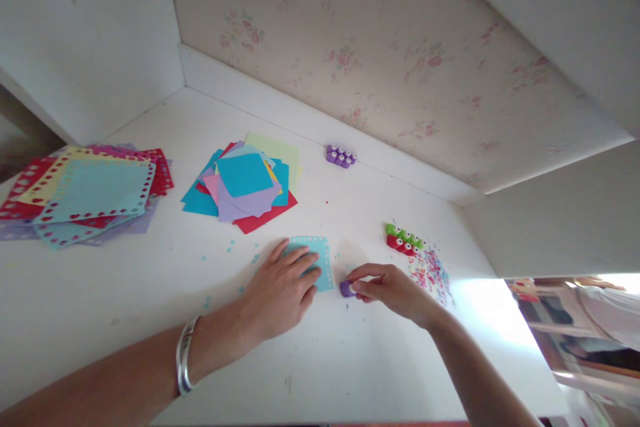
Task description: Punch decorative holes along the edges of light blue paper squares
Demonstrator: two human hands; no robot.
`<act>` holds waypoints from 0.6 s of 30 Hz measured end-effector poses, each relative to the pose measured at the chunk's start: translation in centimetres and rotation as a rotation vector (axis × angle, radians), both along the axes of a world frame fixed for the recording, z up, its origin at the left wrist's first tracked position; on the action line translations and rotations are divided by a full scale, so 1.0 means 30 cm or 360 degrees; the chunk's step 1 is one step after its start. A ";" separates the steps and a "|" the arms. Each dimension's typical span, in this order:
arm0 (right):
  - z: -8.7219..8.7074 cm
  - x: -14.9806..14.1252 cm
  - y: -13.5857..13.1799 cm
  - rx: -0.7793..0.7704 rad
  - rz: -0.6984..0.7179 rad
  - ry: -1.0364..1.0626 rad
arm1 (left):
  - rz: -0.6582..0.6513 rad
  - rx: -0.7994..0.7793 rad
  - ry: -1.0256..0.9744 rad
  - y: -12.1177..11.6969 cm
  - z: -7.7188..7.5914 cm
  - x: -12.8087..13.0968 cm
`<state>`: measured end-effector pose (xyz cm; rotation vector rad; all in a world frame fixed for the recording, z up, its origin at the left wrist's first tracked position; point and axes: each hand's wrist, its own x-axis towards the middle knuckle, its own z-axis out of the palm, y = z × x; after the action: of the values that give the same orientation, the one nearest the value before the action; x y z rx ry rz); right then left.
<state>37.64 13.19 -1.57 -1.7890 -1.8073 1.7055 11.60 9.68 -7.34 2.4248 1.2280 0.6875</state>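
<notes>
Under my left hand (287, 283) lies a light blue square of paper (324, 267) with small holes punched along its top and right edges. The fingers of that hand are spread flat over the paper's left part and cover it. Just right of the sheet, my right hand (383, 287) pinches a small purple craft punch (346, 289) between thumb and fingertips. The punch is apart from the paper's edge. Small blue paper bits (256, 258) are scattered left of my left hand.
Punched sheets (107, 187) form a pile at the left. Plain coloured paper (245, 175) is stacked nearer the middle. Purple punches (341, 156) stand by the wall, green and red punches (403, 240) at the right, beside a heap of confetti (433, 277) on the white table (300, 373).
</notes>
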 end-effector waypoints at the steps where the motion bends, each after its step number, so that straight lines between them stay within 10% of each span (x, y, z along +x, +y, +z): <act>1: 0.006 0.019 0.000 0.0007 0.0016 -0.0041 | 0.0001 0.0002 0.0000 0.001 -0.002 0.000; 18: 0.082 0.009 -0.042 0.0826 0.0213 -0.0423 | 0.0099 0.0123 0.0128 0.000 0.011 0.000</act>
<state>37.90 11.93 0.88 -1.7467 -2.2507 0.9229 11.60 9.69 -7.02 2.5088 1.3364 0.6723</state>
